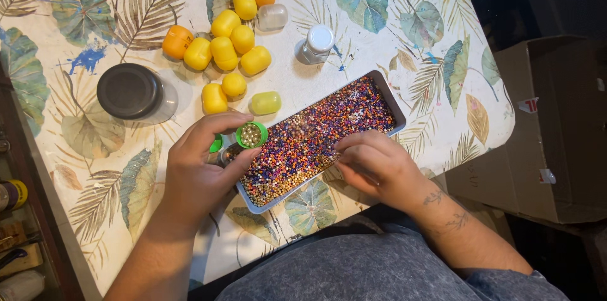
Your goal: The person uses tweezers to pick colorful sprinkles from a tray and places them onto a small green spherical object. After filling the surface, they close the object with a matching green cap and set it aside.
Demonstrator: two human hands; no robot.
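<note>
A grey rectangular tray point(397, 106) lies diagonally on the table, filled with tiny mixed-colour beads point(316, 140). My left hand point(202, 171) grips a small green-rimmed open container point(251, 135) holding pale beads, right at the tray's left edge. A green cap point(216, 144) peeks out beside my fingers. My right hand point(373, 165) rests on the tray's near edge, fingertips pinched together over the beads; whether a bead sits between them is too small to tell.
Several yellow and orange plastic capsules point(224, 48) cluster at the back, with a clear capsule point(272, 16) and a yellow-green one point(265, 103). A dark-lidded jar point(129, 91) stands left, a small white-capped bottle point(316, 43) behind the tray. A cardboard box point(556, 124) sits right of the leaf-patterned table point(404, 16).
</note>
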